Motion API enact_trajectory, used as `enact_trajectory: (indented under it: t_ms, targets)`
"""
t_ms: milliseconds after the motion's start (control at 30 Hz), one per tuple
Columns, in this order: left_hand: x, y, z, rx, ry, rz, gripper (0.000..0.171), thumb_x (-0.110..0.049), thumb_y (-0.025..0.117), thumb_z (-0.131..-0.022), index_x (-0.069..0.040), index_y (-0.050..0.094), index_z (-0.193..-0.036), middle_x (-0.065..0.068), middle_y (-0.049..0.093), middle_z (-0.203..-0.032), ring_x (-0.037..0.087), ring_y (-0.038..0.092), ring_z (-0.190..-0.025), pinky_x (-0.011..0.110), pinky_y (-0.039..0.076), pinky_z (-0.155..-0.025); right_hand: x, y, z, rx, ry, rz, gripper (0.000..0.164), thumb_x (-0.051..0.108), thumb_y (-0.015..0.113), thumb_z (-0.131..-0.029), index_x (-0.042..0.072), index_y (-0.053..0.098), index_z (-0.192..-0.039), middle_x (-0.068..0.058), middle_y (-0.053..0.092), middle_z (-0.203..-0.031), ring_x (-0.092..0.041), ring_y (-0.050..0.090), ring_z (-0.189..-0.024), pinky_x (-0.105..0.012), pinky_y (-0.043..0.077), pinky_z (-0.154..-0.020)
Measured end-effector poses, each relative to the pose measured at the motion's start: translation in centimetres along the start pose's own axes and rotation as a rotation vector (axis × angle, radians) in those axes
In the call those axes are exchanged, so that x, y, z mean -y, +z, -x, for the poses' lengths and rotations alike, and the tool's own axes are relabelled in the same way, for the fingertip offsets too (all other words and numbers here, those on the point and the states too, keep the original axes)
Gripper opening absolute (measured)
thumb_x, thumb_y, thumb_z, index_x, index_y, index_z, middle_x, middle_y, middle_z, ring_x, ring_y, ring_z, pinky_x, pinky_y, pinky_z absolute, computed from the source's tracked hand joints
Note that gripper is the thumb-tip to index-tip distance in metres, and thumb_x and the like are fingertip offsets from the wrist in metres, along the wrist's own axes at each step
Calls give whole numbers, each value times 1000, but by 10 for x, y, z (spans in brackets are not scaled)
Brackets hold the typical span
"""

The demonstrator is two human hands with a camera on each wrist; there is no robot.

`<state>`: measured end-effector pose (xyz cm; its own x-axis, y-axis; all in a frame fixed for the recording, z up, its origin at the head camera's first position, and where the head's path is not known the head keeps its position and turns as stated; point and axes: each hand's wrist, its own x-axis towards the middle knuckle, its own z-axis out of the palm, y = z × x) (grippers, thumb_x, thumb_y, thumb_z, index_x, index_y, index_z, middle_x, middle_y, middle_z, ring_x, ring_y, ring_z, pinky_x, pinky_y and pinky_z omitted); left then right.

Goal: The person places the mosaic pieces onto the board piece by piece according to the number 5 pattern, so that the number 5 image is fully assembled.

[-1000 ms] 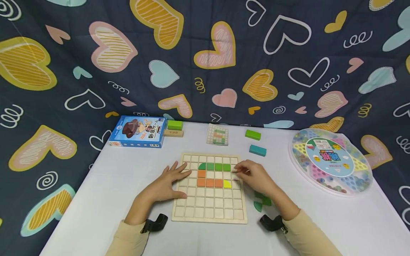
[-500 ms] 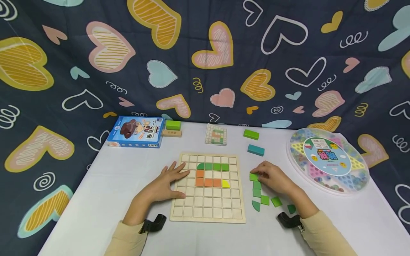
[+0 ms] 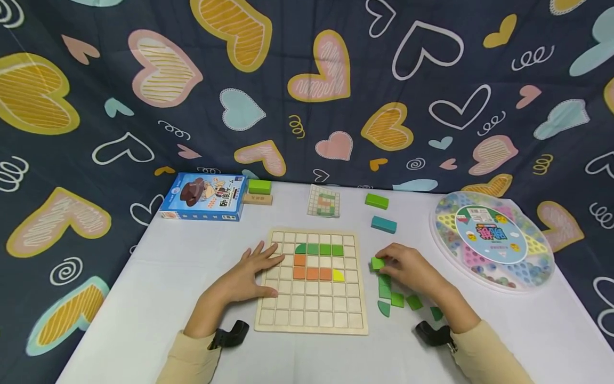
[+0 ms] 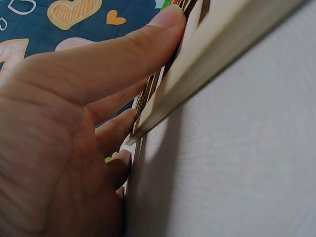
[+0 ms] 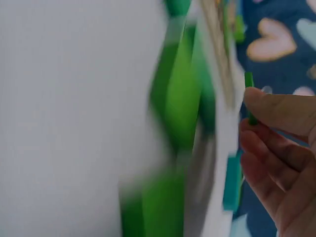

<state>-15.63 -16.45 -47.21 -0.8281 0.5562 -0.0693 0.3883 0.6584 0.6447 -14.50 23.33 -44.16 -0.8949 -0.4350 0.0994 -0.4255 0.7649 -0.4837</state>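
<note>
A wooden grid board (image 3: 312, 321) lies on the white table. My left hand (image 3: 247, 277) rests on its left edge with fingers spread; in the left wrist view the thumb (image 4: 163, 24) lies over the rim. In the grid, a row of green tiles (image 3: 325, 250) ends at the left in a rounded piece. Below are several orange tiles (image 3: 312, 273) and a yellow rounded tile (image 3: 338, 275). To the board's right, my right hand (image 3: 411, 273) pinches a green square tile (image 3: 377, 264) between thumb and fingers. Several loose green tiles (image 3: 397, 300) lie beneath and beside that hand.
Behind the board lies a pattern card (image 3: 323, 201). A green block (image 3: 376, 201) and a teal block (image 3: 384, 224) sit right of it. A blue game box (image 3: 205, 197) stands back left with more blocks beside it. At right is a round marble game case (image 3: 494, 242).
My right hand has moved from the board's right edge rightward to the loose green tiles. It has picked one up and tilted it. The left hand has stayed in place.
</note>
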Motion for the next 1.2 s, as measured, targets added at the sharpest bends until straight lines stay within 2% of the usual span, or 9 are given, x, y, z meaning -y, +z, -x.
enact_trajectory:
  t_ms: [100, 267, 533, 700, 800, 900, 1033, 1200]
  targets:
    - [0, -2, -1, -5, -1, -7, 84, -41, 81, -69, -16, 46, -142, 7, 23, -157, 36, 4, -147, 57, 1, -117, 23, 8, 3, -19, -59, -57, 27, 15, 74, -81, 12, 69, -107, 4, 66, -102, -10, 61, -86, -28, 54, -75]
    - [-2, -2, -3, -2, 9, 3, 84, -41, 81, -69, -15, 46, -141, 8, 24, -157, 37, 4, -146, 57, 0, -116, 51, 28, 1, 38, -147, -48, 26, 21, 72, -83, 13, 69, -108, 6, 64, -105, -7, 58, -87, -24, 51, -73]
    - [-3, 0, -4, 8, 10, 5, 84, -41, 81, -69, -15, 46, -141, 7, 23, -157, 36, 3, -146, 57, 0, -116, 62, 45, -2, 32, -163, 33, 26, 23, 75, -81, 13, 69, -103, 5, 62, -103, -6, 57, -90, -26, 52, -77]
    - [-2, 1, -4, 4, 9, 7, 84, -43, 80, -69, -15, 47, -141, 8, 24, -157, 37, 4, -146, 58, 0, -116, 60, 45, -2, 51, -148, 14, 29, 25, 74, -82, 13, 67, -107, 4, 61, -105, -6, 54, -90, -26, 51, -78]
    - [-2, 1, -2, 5, 5, 11, 84, -43, 80, -69, -16, 46, -141, 8, 23, -157, 38, 4, -146, 59, 0, -116, 54, 35, 1, 46, -94, -53, 32, 24, 73, -83, 12, 66, -112, 3, 62, -105, -8, 55, -88, -27, 51, -76]
    - [-1, 0, -1, 5, -5, 15, 84, -43, 80, -69, -17, 46, -142, 7, 22, -157, 37, 3, -146, 57, 0, -116, 40, 20, 7, -14, -5, -93, 30, 17, 72, -84, 11, 66, -113, 2, 64, -104, -10, 59, -88, -30, 52, -76]
    - [0, -1, 0, -1, -5, 10, 84, -43, 80, -69, -18, 46, -142, 6, 23, -157, 36, 3, -147, 56, -1, -116, 16, 8, 20, -58, 91, -44, 28, 8, 71, -82, 11, 68, -110, 1, 65, -104, -14, 61, -91, -35, 53, -78]
    - [1, 0, 0, -2, 5, 12, 84, -43, 80, -69, -17, 46, -142, 8, 23, -157, 37, 3, -146, 57, -1, -116, 0, 7, 30, -10, 104, -23, 27, 2, 68, -83, 12, 70, -108, 0, 64, -105, -18, 61, -97, -35, 52, -81]
